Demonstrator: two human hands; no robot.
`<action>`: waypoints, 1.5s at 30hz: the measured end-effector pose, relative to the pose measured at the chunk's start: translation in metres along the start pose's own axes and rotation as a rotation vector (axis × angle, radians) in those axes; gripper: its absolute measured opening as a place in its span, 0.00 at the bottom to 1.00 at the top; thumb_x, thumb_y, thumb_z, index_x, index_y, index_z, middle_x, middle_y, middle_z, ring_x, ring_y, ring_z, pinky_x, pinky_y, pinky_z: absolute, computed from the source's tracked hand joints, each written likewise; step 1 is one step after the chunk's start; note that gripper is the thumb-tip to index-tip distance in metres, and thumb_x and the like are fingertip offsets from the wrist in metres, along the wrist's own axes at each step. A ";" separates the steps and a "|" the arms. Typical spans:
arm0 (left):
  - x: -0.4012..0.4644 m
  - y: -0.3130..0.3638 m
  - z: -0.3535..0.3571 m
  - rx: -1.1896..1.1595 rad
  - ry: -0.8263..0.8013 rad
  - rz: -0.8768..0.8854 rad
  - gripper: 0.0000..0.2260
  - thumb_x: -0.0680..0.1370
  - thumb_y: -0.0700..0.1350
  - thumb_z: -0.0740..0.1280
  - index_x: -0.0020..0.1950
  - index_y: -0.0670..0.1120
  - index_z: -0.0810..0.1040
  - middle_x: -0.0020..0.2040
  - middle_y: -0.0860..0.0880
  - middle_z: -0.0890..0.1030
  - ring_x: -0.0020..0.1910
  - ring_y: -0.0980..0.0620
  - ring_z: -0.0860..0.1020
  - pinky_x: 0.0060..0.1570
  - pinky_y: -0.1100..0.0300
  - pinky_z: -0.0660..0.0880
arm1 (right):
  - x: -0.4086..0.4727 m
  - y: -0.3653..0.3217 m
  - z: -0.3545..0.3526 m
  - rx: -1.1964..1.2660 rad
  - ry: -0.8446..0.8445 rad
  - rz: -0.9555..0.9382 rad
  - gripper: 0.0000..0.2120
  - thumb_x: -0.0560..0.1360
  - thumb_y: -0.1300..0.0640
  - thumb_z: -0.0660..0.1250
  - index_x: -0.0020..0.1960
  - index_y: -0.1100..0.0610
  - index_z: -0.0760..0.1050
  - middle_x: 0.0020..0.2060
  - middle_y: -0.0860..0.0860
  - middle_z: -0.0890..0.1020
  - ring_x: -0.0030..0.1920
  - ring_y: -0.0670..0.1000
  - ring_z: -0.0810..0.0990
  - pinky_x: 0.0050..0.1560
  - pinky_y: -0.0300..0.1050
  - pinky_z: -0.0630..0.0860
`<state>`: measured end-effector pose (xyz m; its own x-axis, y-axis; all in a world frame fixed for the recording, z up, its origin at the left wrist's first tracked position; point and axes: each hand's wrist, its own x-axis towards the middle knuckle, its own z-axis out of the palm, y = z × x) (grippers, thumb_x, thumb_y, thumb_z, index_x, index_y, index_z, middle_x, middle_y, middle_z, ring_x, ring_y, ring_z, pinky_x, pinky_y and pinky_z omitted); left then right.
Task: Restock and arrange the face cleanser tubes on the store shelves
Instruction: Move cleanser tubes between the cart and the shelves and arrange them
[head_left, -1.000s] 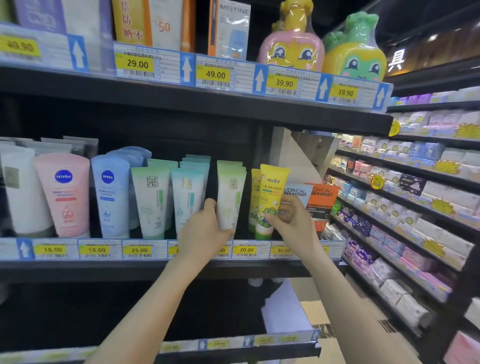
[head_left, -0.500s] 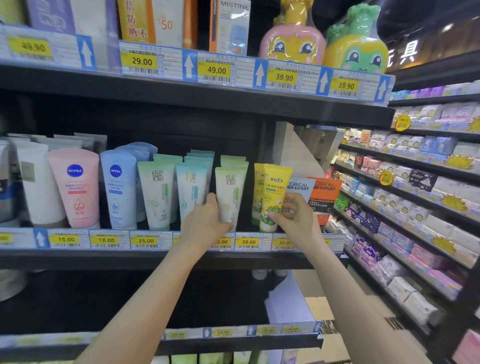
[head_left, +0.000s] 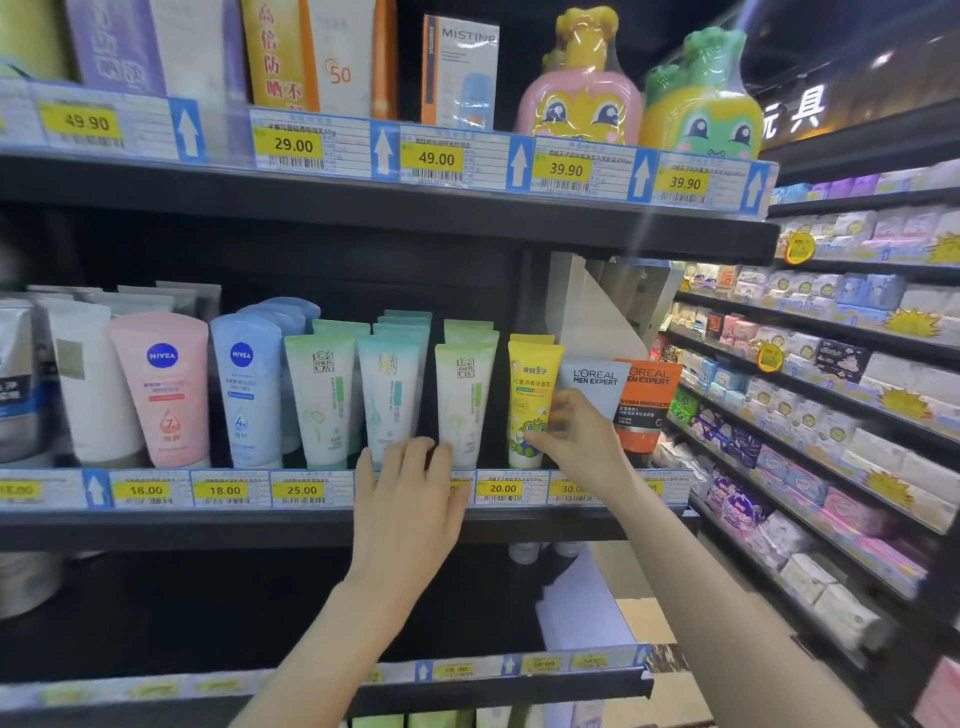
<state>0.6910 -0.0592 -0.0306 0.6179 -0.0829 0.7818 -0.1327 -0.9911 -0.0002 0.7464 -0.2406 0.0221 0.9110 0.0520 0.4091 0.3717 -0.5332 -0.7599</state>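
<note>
Face cleanser tubes stand cap-down in rows on the middle shelf (head_left: 311, 530). My left hand (head_left: 410, 499) reaches up over the shelf edge, its straight fingers touching the bases of a teal tube (head_left: 389, 395) and a pale green tube (head_left: 462, 400). My right hand (head_left: 576, 441) pinches the lower part of a yellow tube (head_left: 532, 384) with a frog print, thumb on its front, fingers at its right side. The yellow tube stands upright at the shelf front, with another like it behind. Beside it are a grey L'Oreal tube (head_left: 597, 384) and an orange L'Oreal tube (head_left: 647, 400).
Further left stand a green tube (head_left: 319, 400), a blue Nivea tube (head_left: 247, 395), a pink Nivea tube (head_left: 163, 384) and white tubes. Price tags (head_left: 301, 489) line the shelf edge. Boxes and cartoon bottles (head_left: 579, 88) fill the shelf above. Packed shelves (head_left: 831, 415) run along the right aisle.
My left hand has slid down from the pale green tube's body to the tube bases. My right hand stays on the yellow tube, which stands a little straighter.
</note>
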 end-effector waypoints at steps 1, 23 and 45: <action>-0.004 0.001 0.003 0.007 -0.004 0.005 0.19 0.65 0.49 0.76 0.51 0.42 0.80 0.49 0.44 0.81 0.49 0.43 0.80 0.52 0.38 0.74 | 0.000 -0.001 0.000 -0.017 -0.008 0.006 0.17 0.73 0.59 0.71 0.58 0.57 0.69 0.47 0.47 0.78 0.41 0.43 0.77 0.37 0.28 0.71; -0.020 0.003 0.017 0.026 -0.018 0.007 0.24 0.64 0.50 0.76 0.56 0.41 0.79 0.53 0.42 0.81 0.56 0.41 0.79 0.55 0.35 0.71 | -0.005 -0.006 0.000 -0.096 -0.090 0.053 0.20 0.76 0.61 0.66 0.64 0.62 0.63 0.61 0.55 0.77 0.54 0.46 0.75 0.41 0.30 0.71; 0.008 0.145 0.004 -0.338 -0.192 0.585 0.12 0.64 0.44 0.74 0.46 0.45 0.79 0.39 0.47 0.80 0.38 0.46 0.79 0.35 0.57 0.73 | -0.174 0.058 -0.108 -1.137 0.237 0.396 0.18 0.78 0.54 0.60 0.67 0.54 0.67 0.59 0.52 0.76 0.57 0.54 0.75 0.51 0.46 0.73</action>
<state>0.6796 -0.2040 -0.0270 0.4935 -0.6406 0.5883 -0.6997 -0.6942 -0.1689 0.5900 -0.3716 -0.0383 0.8265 -0.3723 0.4222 -0.3986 -0.9167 -0.0280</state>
